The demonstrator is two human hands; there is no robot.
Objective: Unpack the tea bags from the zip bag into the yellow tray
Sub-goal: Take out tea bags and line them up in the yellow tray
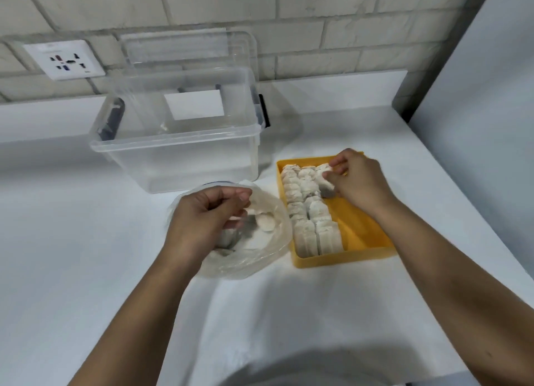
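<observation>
right hand (358, 183) pinches a tea bag (325, 177) at the far end of the yellow tray (361, 232) — stand it upright beside the two filed rows (306, 212) | left hand (208, 215) curled in the zip bag (260, 252) mouth, seemingly pinching its rim — keep it open, flat on the desk (86, 241)

No text, brand or number can be read. A plain white rectangle (194, 104) is seen on the clear storage box (173, 139), and no lettering can be made out on it. Faint marks on the wall socket plate (37, 53) are too small and blurred to be read.
</observation>
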